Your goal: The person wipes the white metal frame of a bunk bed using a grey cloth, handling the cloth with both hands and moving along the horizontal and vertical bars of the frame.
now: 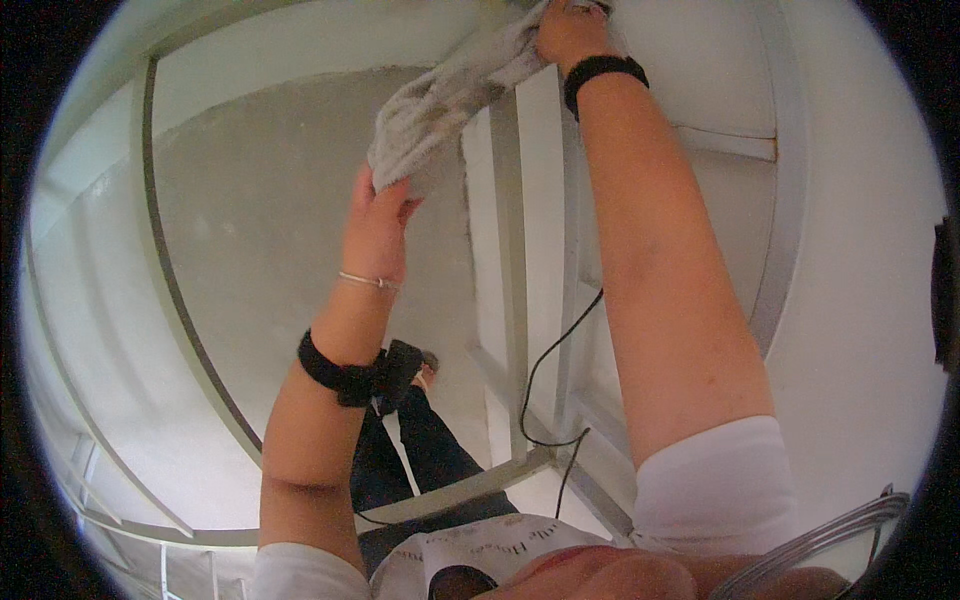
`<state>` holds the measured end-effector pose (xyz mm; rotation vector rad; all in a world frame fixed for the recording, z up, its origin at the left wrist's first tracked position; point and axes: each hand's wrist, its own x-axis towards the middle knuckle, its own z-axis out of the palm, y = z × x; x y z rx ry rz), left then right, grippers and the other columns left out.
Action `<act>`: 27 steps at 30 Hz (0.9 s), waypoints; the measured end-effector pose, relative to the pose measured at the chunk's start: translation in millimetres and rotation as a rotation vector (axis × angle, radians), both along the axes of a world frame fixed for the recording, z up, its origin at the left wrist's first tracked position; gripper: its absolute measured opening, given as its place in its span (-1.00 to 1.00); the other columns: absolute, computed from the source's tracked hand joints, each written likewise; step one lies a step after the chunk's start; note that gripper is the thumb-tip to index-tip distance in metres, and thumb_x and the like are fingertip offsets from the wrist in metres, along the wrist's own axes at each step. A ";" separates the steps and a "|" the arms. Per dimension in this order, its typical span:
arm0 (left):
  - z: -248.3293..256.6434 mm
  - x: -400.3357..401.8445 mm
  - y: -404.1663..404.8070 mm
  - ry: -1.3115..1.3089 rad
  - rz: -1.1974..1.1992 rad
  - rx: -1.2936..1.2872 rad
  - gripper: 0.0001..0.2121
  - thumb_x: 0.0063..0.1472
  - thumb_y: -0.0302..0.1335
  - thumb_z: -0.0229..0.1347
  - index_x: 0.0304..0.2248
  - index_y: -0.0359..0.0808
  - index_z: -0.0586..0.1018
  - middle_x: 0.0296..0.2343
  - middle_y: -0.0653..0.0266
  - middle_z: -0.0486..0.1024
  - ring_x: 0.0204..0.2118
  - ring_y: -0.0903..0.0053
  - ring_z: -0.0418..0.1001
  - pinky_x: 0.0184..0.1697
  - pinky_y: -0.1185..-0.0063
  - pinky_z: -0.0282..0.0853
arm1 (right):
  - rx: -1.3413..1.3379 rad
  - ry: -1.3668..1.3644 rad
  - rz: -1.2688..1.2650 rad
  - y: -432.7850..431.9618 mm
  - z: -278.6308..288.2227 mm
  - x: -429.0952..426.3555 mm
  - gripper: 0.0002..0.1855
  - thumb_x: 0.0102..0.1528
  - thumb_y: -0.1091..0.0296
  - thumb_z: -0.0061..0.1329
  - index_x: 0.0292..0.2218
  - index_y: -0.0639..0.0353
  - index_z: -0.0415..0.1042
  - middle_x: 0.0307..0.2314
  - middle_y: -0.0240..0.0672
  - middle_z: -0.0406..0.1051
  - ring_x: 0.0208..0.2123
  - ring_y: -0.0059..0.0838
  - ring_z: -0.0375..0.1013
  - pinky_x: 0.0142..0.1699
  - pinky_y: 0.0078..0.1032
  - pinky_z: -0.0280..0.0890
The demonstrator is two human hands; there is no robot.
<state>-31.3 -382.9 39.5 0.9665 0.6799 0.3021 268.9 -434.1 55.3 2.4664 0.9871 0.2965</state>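
A grey-white cloth [442, 112] is stretched slantwise between my two raised hands, at the top middle of the head view. My left hand [382, 217] grips its lower left end between thumb and fingers. At the top edge of the view, my right hand [576, 31] is closed around the upper end, where the cloth is bunched; its fingers are partly cut off by the frame. The cloth passes in front of a pale metal frame bar [508, 225]. Both wrists or forearms wear black bands.
A thin black cable [531, 375] hangs in loops between the frame bars. A crossbar [480, 487] runs in front of my legs. Another curved-looking rail [161, 225] is at the left, and a pale wall [855, 262] at the right. Grey wires [817, 532] lie at the lower right.
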 end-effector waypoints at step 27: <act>42.1 -94.9 -27.8 0.222 -0.088 -0.173 -0.67 -0.01 -0.53 -0.08 -0.17 -0.27 0.27 -0.32 0.36 0.31 -0.31 0.60 0.24 -0.28 0.66 0.18 | -0.484 0.148 -0.029 -5.1 55.2 -97.2 -0.70 -0.02 0.33 -0.37 -0.32 0.12 0.40 -0.34 -0.31 0.36 -0.24 -0.37 0.31 -0.05 -0.22 -0.18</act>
